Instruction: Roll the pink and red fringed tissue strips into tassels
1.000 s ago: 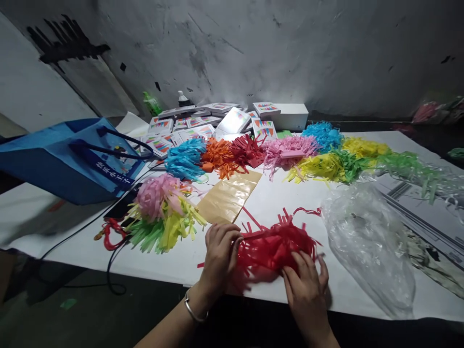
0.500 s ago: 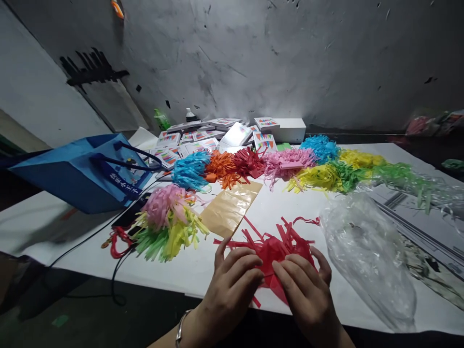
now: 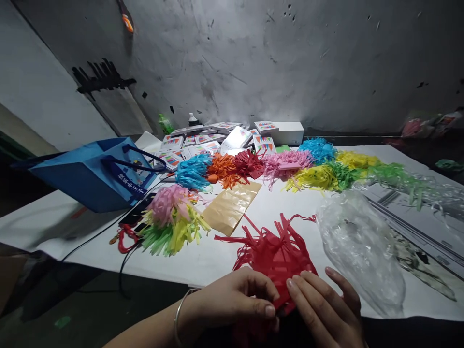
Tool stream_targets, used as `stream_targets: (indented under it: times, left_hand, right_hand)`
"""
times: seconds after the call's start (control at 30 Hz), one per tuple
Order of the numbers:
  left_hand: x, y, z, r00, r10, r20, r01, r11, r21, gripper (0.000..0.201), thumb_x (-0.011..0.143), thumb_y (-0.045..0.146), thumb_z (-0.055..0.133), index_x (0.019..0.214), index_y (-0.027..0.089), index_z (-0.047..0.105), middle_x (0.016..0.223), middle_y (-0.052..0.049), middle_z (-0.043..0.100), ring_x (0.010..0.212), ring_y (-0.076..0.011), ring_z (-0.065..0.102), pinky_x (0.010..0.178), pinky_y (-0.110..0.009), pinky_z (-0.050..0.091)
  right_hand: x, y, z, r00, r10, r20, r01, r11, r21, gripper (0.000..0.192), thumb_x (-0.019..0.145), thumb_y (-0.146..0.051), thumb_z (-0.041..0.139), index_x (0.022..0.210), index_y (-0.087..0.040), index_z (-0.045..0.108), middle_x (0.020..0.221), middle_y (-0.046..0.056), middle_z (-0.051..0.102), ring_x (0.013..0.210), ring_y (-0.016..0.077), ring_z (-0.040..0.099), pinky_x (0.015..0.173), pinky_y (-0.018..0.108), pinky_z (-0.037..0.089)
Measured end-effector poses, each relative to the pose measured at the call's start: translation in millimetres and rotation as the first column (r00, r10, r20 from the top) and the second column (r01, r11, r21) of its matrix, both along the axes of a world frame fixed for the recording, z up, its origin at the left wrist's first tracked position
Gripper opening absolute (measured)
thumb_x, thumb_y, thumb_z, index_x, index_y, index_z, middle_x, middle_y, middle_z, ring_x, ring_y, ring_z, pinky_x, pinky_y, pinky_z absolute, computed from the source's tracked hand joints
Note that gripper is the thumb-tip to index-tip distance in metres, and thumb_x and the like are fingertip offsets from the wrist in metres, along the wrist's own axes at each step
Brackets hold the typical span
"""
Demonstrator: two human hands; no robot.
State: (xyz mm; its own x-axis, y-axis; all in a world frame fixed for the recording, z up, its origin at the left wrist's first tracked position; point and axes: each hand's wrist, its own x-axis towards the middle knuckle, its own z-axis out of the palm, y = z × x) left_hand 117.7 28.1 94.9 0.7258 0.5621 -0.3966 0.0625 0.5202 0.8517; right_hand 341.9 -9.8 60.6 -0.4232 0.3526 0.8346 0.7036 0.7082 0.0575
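A bunch of red tissue-paper tassels point(image 3: 277, 253) lies fanned out at the table's near edge, its lower end between my hands. My left hand point(image 3: 241, 299) pinches that end between thumb and fingers. From the right, my right hand point(image 3: 324, 309) presses long, close-set fingers onto the same paper, the little finger raised apart; its thumb is hidden. A thin red strand point(image 3: 303, 217) curls off the bunch toward a clear plastic bag point(image 3: 358, 251). Just beyond the tassels rests a flat tan packet point(image 3: 232, 208).
Pink, yellow and green tassels point(image 3: 174, 217) lie at left beside a red cord point(image 3: 127, 239). A blue bag point(image 3: 83, 179) stands behind them. More coloured tassels point(image 3: 290, 162) form a row before stacked printed packs point(image 3: 203, 137). A black cable point(image 3: 96, 234) hangs over the front edge.
Both hands have moved down toward me. My left hand has turned from fingers over the red paper to a thumb-side pinch at its lower end, and more of the bunch shows.
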Motion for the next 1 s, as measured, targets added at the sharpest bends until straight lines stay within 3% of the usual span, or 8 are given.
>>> stream_targets:
  times: [0.17, 0.33, 0.4, 0.5, 0.67, 0.87, 0.9, 1.0]
  left_hand:
    - [-13, -6, -7.0, 0.985, 0.103, -0.137, -0.056, 0.948, 0.314, 0.033, 0.087, 0.046, 0.072, 0.103, 0.017, 0.074, 0.093, -0.004, 0.074, 0.084, -0.0181, 0.065, 0.075, -0.025, 0.05]
    - [-12, -12, -1.2, 0.949, 0.288, -0.126, -0.095, 0.646, 0.758, 0.041, 0.092, 0.031, 0.066, 0.132, 0.024, 0.06, 0.136, -0.011, 0.062, 0.127, -0.0266, 0.054, 0.109, -0.038, 0.041]
    - [-2, -18, -1.5, 0.958, 0.26, -0.12, -0.044, 0.546, 0.837, 0.037, 0.09, 0.025, 0.066, 0.126, 0.023, 0.062, 0.128, -0.011, 0.065, 0.119, -0.0257, 0.058, 0.105, -0.037, 0.044]
    - [8, -27, -6.4, 0.957, 0.211, -0.2, 0.071, 0.496, 0.865, 0.024, 0.083, 0.009, 0.055, 0.099, 0.019, 0.069, 0.096, -0.006, 0.072, 0.091, -0.0207, 0.063, 0.086, -0.031, 0.05]
    - [-8, -32, -16.0, 0.917, 0.174, -0.359, 0.202, 0.574, 0.794, 0.028, 0.07, 0.002, 0.048, 0.081, 0.019, 0.067, 0.078, 0.0, 0.068, 0.071, -0.0147, 0.059, 0.068, -0.022, 0.046]
    - [-15, -39, -0.6, 0.937, 0.305, -0.17, -0.018, 0.528, 0.849, 0.027, 0.1, 0.029, 0.049, 0.116, 0.024, 0.07, 0.116, -0.008, 0.071, 0.109, -0.023, 0.063, 0.099, -0.035, 0.047]
    - [-9, -43, 2.4, 0.958, 0.239, -0.156, -0.011, 0.575, 0.818, 0.028, 0.101, 0.033, 0.05, 0.116, 0.025, 0.072, 0.115, -0.008, 0.072, 0.109, -0.0236, 0.063, 0.099, -0.035, 0.047]
    - [18, -55, 1.9, 0.999, -0.027, -0.045, 0.045, 0.876, 0.48, 0.03, 0.093, 0.045, 0.064, 0.101, 0.019, 0.077, 0.096, -0.007, 0.074, 0.088, -0.0208, 0.066, 0.084, -0.031, 0.051]
  right_hand:
    - [20, -9, -3.6, 0.997, -0.071, 0.027, 0.072, 0.996, -0.043, 0.041, 0.106, -0.012, 0.032, 0.115, -0.01, 0.071, 0.109, 0.008, 0.077, 0.11, 0.0192, 0.069, 0.119, 0.044, 0.03]
    - [22, -11, 2.3, 0.997, -0.045, 0.064, 0.046, 0.999, -0.021, 0.039, 0.104, -0.008, 0.034, 0.116, -0.009, 0.071, 0.109, 0.01, 0.076, 0.11, 0.0235, 0.068, 0.112, 0.049, 0.036]
    - [21, -13, 6.7, 0.996, -0.019, 0.083, 0.019, 1.0, -0.011, 0.038, 0.103, -0.008, 0.035, 0.115, -0.009, 0.071, 0.107, 0.01, 0.077, 0.108, 0.0236, 0.069, 0.114, 0.05, 0.034]
    - [30, -18, 11.7, 0.989, -0.027, 0.148, 0.033, 0.999, -0.037, 0.038, 0.104, -0.013, 0.035, 0.119, -0.011, 0.07, 0.111, 0.009, 0.076, 0.109, 0.0225, 0.069, 0.12, 0.05, 0.026]
    - [65, -30, 10.4, 0.975, -0.145, 0.169, 0.138, 0.989, 0.054, 0.036, 0.104, -0.017, 0.038, 0.119, -0.013, 0.071, 0.11, 0.008, 0.076, 0.099, 0.0217, 0.073, 0.123, 0.051, 0.02]
    - [54, -54, 9.7, 0.966, -0.104, 0.238, 0.102, 0.995, 0.019, 0.035, 0.103, -0.012, 0.039, 0.12, -0.013, 0.07, 0.111, 0.007, 0.076, 0.106, 0.0209, 0.07, 0.122, 0.049, 0.023]
    - [46, -58, 8.5, 0.973, -0.076, 0.219, 0.076, 0.997, 0.008, 0.036, 0.103, -0.011, 0.038, 0.12, -0.012, 0.07, 0.111, 0.007, 0.076, 0.108, 0.021, 0.069, 0.12, 0.049, 0.025]
    - [25, -68, 1.7, 0.997, -0.037, 0.066, 0.037, 0.999, 0.003, 0.038, 0.105, -0.012, 0.035, 0.115, -0.011, 0.071, 0.107, 0.008, 0.077, 0.109, 0.0213, 0.068, 0.117, 0.05, 0.03]
